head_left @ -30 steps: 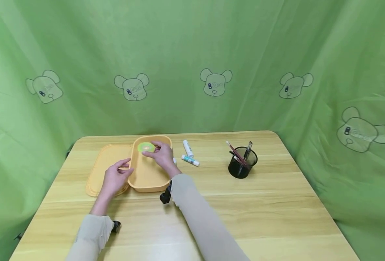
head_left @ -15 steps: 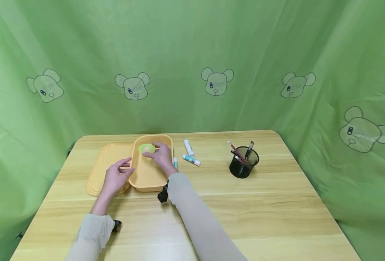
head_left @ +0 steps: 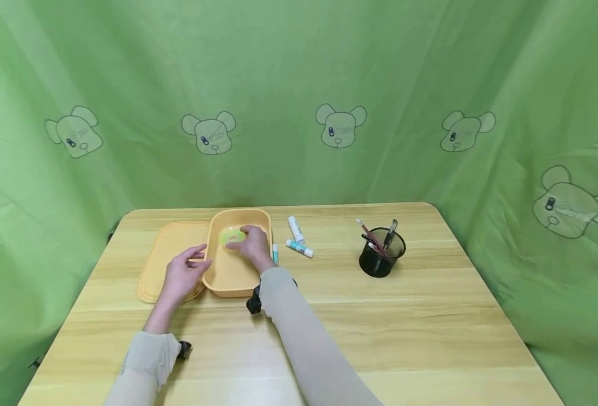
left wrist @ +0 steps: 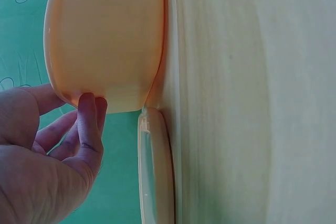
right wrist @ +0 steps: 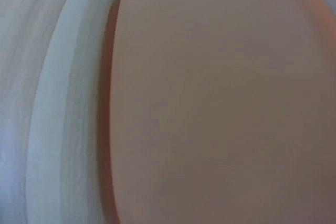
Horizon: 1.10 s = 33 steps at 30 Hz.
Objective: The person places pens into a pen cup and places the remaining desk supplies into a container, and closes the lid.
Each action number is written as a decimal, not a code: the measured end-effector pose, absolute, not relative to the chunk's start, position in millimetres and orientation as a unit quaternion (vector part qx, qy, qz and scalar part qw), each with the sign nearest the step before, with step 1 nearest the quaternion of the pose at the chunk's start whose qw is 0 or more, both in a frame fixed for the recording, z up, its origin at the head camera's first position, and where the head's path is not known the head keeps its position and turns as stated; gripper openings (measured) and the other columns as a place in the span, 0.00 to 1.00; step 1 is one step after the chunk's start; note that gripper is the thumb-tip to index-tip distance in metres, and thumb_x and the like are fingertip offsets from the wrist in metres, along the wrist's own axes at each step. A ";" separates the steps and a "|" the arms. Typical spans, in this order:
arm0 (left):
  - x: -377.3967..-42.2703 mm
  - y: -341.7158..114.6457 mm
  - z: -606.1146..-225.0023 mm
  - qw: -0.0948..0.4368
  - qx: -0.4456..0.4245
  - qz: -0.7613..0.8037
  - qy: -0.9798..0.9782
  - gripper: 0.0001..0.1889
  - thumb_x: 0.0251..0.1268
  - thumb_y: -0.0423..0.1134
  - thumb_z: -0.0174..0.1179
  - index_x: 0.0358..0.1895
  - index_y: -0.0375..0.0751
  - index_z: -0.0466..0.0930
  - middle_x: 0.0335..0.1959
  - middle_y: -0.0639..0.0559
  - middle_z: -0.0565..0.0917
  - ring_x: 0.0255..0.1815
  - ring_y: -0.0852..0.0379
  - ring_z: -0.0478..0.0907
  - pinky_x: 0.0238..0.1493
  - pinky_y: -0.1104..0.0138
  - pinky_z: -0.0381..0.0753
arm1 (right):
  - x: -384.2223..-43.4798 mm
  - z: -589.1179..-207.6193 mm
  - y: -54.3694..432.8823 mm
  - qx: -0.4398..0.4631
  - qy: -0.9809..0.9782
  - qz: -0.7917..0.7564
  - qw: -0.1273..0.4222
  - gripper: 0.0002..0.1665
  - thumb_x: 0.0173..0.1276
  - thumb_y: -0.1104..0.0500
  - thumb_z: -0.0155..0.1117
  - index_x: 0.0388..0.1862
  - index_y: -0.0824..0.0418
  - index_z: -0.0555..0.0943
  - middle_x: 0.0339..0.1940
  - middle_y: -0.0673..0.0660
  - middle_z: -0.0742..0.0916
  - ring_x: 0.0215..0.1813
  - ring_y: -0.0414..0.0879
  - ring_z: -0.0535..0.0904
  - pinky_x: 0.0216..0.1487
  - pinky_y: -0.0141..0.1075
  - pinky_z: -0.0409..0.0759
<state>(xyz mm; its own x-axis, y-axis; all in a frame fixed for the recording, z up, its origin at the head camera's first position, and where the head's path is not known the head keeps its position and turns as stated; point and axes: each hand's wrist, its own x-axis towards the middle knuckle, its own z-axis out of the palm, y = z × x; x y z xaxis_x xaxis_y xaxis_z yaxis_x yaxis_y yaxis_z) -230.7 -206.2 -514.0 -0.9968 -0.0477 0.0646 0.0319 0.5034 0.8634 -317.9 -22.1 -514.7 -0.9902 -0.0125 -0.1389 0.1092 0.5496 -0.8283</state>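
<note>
In the head view my right hand (head_left: 254,246) reaches into an orange plastic box (head_left: 230,276) and pinches a yellow-green ring that looks like a roll of tape (head_left: 225,237). The ring lies low inside the box's far half. My left hand (head_left: 181,275) is at the box's left wall. In the left wrist view, loosely bent fingers of the left hand (left wrist: 58,156) touch the end wall of the box (left wrist: 107,40). The right wrist view shows only the box's side (right wrist: 220,103) close up; the right hand and ring are hidden there.
The box's orange lid (head_left: 159,259) lies flat on the wooden table (head_left: 430,332), left of the box. Glue sticks lie to the right: a white one (head_left: 296,230), a teal-and-white one (head_left: 300,248) and another (head_left: 275,255) against the box. A black pen holder (head_left: 380,260) holds pens and pencils.
My right hand has lowered the ring from above the box's left rim down into the box and slightly nearer. The left hand stays at the box's left wall.
</note>
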 end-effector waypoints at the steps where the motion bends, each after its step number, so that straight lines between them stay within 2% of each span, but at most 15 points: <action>1: -230.5 -206.0 -514.2 0.040 0.006 -0.499 -0.866 0.25 0.72 0.38 0.66 0.70 0.38 0.77 0.58 0.33 0.85 0.52 0.40 0.85 0.41 0.76 0.83 | -317.7 -515.2 -21.8 0.027 0.880 -0.470 0.066 0.41 0.59 0.52 0.83 0.69 0.62 0.78 0.69 0.60 0.83 0.70 0.54 0.78 0.72 0.44 0.77; 6: -230.8 -206.2 -515.9 0.034 0.011 -0.499 -0.866 0.25 0.72 0.38 0.66 0.71 0.40 0.76 0.58 0.34 0.84 0.51 0.41 0.85 0.41 0.75 0.83 | -315.4 -515.1 -19.9 0.027 0.878 -0.471 0.079 0.40 0.61 0.56 0.82 0.69 0.64 0.78 0.70 0.61 0.82 0.71 0.55 0.77 0.74 0.45 0.76; 17: -231.8 -207.0 -517.6 0.035 0.015 -0.504 -0.863 0.25 0.71 0.38 0.67 0.70 0.41 0.77 0.58 0.36 0.85 0.51 0.41 0.85 0.40 0.75 0.83 | -316.8 -518.0 -21.8 0.014 0.872 -0.482 0.084 0.40 0.62 0.61 0.79 0.73 0.62 0.74 0.73 0.62 0.79 0.74 0.57 0.73 0.77 0.46 0.71; 26: -230.6 -205.3 -517.3 0.036 0.018 -0.504 -0.863 0.25 0.72 0.37 0.67 0.70 0.41 0.77 0.58 0.36 0.85 0.50 0.42 0.85 0.40 0.76 0.83 | -314.8 -519.5 -23.1 -0.021 0.850 -0.516 0.106 0.42 0.66 0.71 0.69 0.79 0.63 0.67 0.78 0.63 0.73 0.78 0.57 0.68 0.79 0.47 0.68; 33: -230.7 -205.4 -517.0 0.036 0.019 -0.501 -0.864 0.25 0.72 0.37 0.66 0.70 0.40 0.77 0.58 0.36 0.85 0.50 0.42 0.85 0.40 0.76 0.82 | -316.6 -521.9 -23.1 -0.046 0.847 -0.517 0.114 0.48 0.66 0.71 0.68 0.82 0.61 0.61 0.82 0.61 0.68 0.81 0.58 0.63 0.82 0.48 0.63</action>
<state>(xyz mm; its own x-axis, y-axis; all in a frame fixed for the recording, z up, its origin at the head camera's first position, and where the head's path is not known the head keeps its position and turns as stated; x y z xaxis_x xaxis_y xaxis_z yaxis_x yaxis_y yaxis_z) -230.7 -205.4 -517.0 -0.9967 -0.0688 0.0425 0.0028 0.4965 0.8680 -316.6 -23.1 -521.9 -0.9698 -0.1962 -0.1449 0.0392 0.4611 -0.8865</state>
